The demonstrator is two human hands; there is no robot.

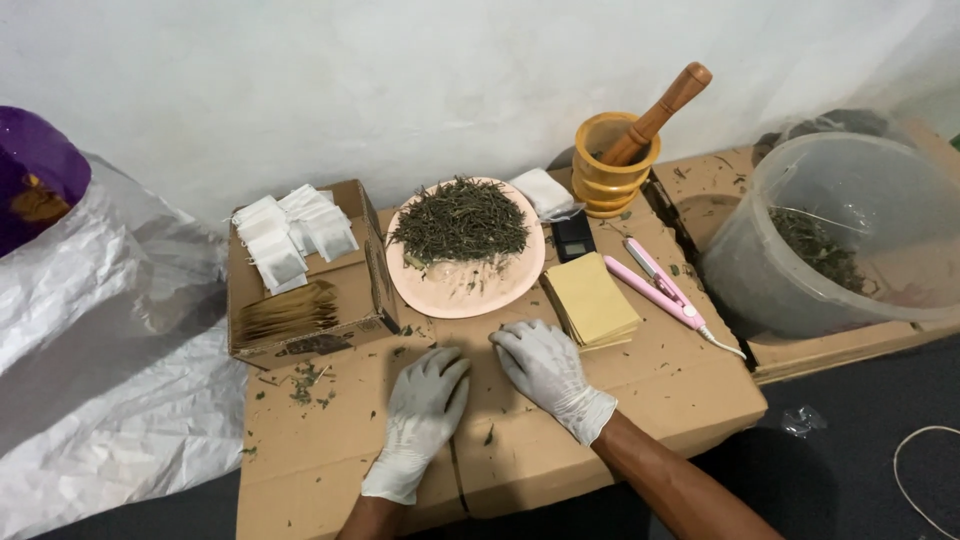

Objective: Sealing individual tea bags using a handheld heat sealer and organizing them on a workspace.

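Observation:
My left hand (pixel 424 408) and my right hand (pixel 545 368), both in white gloves, lie flat and palm-down on a flattened cardboard sheet (pixel 330 450). Neither holds anything. Just beyond the fingertips sits a pink plate (pixel 465 290) heaped with dried green leaves (pixel 461 220). A stack of tan paper envelopes (pixel 590 300) lies right beside my right hand. A pink flat sealing iron (pixel 658 285) rests further right.
A small cardboard box (pixel 300 320) at the left holds white filter bags (pixel 290 232). A wooden mortar with pestle (pixel 615 160) and a small black scale (pixel 573 236) stand at the back. A clear plastic tub (pixel 840 235) with leaves is at the right; white plastic sheeting (pixel 100 370) at the left.

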